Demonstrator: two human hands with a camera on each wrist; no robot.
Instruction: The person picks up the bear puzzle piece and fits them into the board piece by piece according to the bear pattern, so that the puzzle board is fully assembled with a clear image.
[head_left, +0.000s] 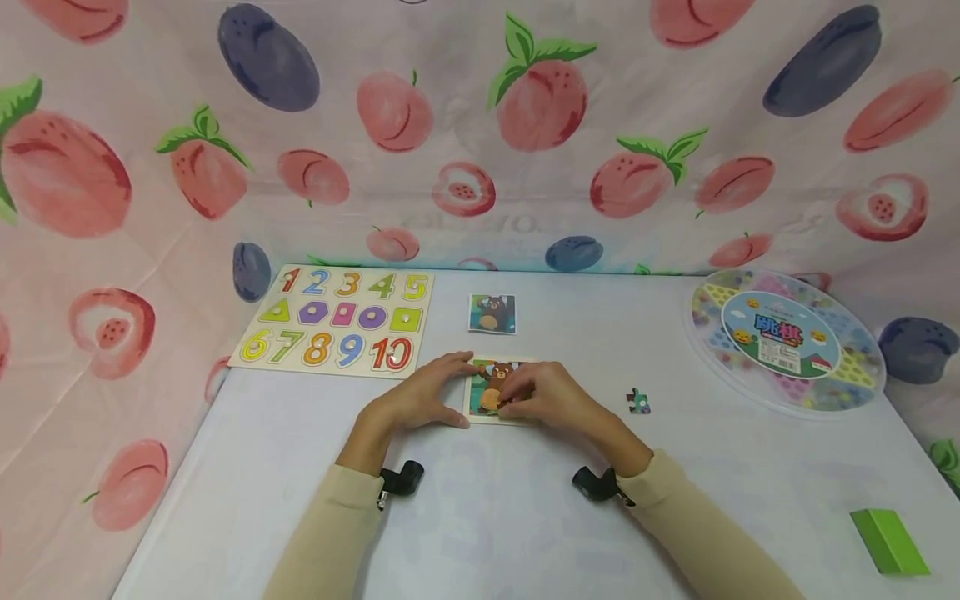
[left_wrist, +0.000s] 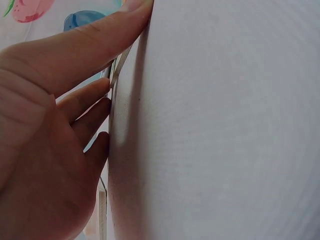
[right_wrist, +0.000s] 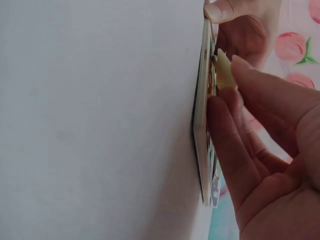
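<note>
A small wooden jigsaw puzzle board [head_left: 480, 419] with a brown bear picture lies before me on the white table. My left hand [head_left: 420, 393] rests at its left side with fingers spread, thumb at the near left corner and a fingertip by the far left one. Over the board, my right hand [head_left: 551, 400] pinches a pale yellow-edged puzzle piece [right_wrist: 226, 72] between thumb and finger, close to the picture surface. The right hand hides the right part of the board. One loose puzzle piece [head_left: 639, 402] lies to the right.
Behind the board is a bear picture card [head_left: 492, 315]. A wooden number and shape board [head_left: 300, 367] lies at the back left. At the back right sits a round Chinese checkers box [head_left: 787, 342]. A green block [head_left: 889, 542] stands near the right edge; a fruit-print cloth [head_left: 525, 183] hangs behind.
</note>
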